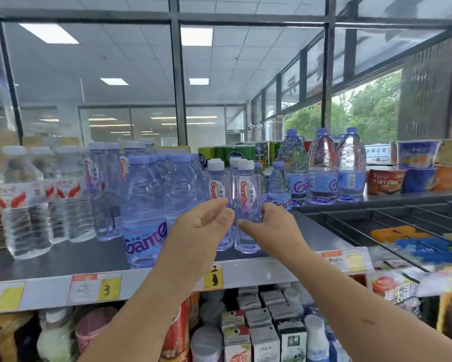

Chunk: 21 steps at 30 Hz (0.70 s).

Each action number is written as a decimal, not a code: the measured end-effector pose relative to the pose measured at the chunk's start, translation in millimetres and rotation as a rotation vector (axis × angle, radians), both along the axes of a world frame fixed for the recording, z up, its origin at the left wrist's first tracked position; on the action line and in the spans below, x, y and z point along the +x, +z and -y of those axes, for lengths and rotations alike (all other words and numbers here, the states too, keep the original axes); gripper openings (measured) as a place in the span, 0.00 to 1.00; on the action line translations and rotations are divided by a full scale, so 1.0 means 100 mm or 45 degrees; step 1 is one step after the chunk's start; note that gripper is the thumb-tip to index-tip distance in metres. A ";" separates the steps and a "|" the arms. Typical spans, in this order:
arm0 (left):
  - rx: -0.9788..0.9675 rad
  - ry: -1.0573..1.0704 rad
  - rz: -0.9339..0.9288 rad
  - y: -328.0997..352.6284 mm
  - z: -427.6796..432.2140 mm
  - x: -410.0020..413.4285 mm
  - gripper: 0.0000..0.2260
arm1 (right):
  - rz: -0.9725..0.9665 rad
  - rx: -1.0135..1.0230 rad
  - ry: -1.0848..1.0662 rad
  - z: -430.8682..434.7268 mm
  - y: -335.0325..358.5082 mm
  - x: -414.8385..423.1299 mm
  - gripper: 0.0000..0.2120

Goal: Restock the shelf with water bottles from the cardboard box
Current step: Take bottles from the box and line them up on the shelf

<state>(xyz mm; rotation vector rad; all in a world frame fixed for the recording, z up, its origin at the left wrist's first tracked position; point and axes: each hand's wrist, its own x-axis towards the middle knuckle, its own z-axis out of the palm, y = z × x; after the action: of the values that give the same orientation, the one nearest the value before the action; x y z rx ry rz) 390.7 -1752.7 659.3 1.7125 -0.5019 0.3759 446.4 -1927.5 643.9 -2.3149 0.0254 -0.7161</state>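
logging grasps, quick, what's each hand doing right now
Left hand: open, fingers relaxed, beside left slim bottle.
Right hand: holding right slim bottle.

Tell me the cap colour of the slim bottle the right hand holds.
White cap on that slim bottle, seen in head view.

Slim bottles (247, 205) are clear with white caps and red-and-white oval labels. The fatter bottles (144, 205) have lilac caps and purple lettering on blue, and the jugs (323, 165) have blue caps and labels. Shelf (63, 257) is dark grey, price tags (97, 287) yellow and orange.
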 end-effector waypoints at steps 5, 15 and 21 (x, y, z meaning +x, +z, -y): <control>0.008 -0.053 -0.013 -0.09 -0.06 0.07 0.13 | -0.019 -0.028 -0.040 -0.03 0.01 0.07 0.20; -0.063 -0.171 -0.085 -0.24 -0.28 0.05 0.10 | -0.058 -0.073 -0.044 -0.09 0.01 0.00 0.19; -0.095 -0.240 -0.064 -0.32 -0.42 -0.06 0.09 | 0.197 -0.115 -0.092 -0.34 -0.14 -0.51 0.21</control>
<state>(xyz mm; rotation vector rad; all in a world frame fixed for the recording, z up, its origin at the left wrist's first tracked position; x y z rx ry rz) 384.4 -1711.0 627.7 1.5839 -0.5998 0.2126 395.3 -1894.0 629.7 -2.3469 0.0060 -0.9493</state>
